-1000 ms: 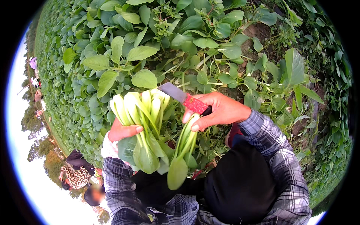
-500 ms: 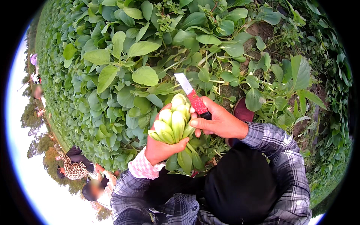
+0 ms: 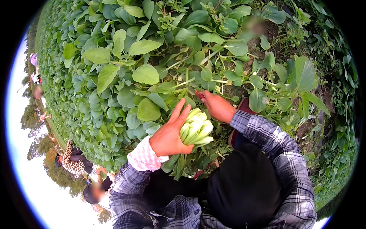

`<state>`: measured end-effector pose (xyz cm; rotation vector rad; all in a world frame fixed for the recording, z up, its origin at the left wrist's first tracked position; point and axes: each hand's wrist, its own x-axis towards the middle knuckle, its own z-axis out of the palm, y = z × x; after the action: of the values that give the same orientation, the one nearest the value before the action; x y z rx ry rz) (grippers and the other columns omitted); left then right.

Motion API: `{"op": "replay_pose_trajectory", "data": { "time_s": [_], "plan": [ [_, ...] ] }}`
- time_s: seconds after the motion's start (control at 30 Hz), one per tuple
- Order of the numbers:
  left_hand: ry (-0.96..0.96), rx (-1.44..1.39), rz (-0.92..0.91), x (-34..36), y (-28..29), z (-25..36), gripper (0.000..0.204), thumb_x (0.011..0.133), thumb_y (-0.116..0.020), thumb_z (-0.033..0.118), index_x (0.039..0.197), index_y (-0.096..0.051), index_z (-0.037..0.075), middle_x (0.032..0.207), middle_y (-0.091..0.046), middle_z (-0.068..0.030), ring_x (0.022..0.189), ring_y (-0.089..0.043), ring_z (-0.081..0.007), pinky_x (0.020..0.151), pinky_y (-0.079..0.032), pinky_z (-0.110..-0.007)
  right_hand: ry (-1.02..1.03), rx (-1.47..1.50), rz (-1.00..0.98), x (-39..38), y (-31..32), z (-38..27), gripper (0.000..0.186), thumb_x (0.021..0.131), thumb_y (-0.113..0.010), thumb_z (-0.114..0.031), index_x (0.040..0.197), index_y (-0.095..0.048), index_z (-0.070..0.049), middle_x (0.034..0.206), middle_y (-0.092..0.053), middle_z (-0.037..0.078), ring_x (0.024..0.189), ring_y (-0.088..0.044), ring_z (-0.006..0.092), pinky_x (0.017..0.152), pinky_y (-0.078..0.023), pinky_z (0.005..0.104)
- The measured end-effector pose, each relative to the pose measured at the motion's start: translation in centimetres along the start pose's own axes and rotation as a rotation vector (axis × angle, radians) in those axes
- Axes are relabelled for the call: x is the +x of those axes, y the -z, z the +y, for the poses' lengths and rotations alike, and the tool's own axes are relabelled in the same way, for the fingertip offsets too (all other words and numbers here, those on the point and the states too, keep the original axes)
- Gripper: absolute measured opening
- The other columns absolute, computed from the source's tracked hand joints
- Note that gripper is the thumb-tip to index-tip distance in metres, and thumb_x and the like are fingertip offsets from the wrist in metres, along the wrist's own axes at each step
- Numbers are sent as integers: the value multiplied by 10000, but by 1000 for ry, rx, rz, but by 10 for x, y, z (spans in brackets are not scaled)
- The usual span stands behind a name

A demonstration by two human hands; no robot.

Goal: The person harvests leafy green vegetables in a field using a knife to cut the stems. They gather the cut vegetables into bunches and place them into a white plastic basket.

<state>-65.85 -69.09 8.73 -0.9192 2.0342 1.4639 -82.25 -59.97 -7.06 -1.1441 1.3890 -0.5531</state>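
Note:
A bunch of pale-green bok choy (image 3: 197, 129), stem ends upward, is in my left hand (image 3: 170, 136), held between the thumb and the lower fingers. Two fingers of that hand stretch forward past the bunch toward a plant in the row. Just beyond it, my right hand (image 3: 217, 107) is closed around a red-handled knife (image 3: 199, 94), of which only a bit of the handle shows. Its blade is hidden among the leaves. Green leaves of the bunch hang below my left hand.
Dense leafy plants (image 3: 95, 76) fill the left and far side. Bare soil and cut stems lie right of centre, with a broad-leaved plant (image 3: 303, 84) beyond. A dark red shoe (image 3: 246, 107) stands by my right wrist. Other people (image 3: 76, 160) work at the far left.
My right hand has moved forward and down with the knife, off the bunch and into the plants. My left hand has turned the bunch to the right and stretched its fingers forward.

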Motion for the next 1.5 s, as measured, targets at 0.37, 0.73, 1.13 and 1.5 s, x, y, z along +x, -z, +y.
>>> {"op": "replay_pose_trajectory", "data": {
  "time_s": [0.37,0.73,1.13,1.5],
  "plan": [
    [257,119,-10,17,-2,-49,814,564,-765,227,1283,-458,2,1335,-421,-243,1284,-340,-408,1052,-353,-400,14,-122,-40,9,-8,5,370,846,-481,-34,1212,-435,-12,1022,-608,231,874,-613,392,772,-490,457],
    [196,129,0,14,-3,-57,856,565,-781,240,1289,-426,-49,1253,-478,-225,1118,-516,-358,975,-422,-364,141,-398,-28,23,-22,8,347,805,-513,-19,1139,-456,53,875,-621,246,749,-648,350,605,-522,411],
    [97,-605,-53,-27,23,-28,991,575,-816,108,1412,-298,-5,1421,-367,-112,1271,-391,-173,1061,-314,-313,-184,1195,-163,15,8,-7,321,892,-642,-186,1144,-516,-32,772,-636,70,466,-383,29,398,-255,184],
    [-172,-1041,9,-54,45,-17,1091,597,-846,192,1459,-196,39,1435,-345,-134,1310,-367,-268,1068,-300,-407,239,636,65,-16,66,-39,236,872,-647,-120,1096,-615,-53,977,-626,-4,881,-573,85,826,-469,261]
  ]
}}
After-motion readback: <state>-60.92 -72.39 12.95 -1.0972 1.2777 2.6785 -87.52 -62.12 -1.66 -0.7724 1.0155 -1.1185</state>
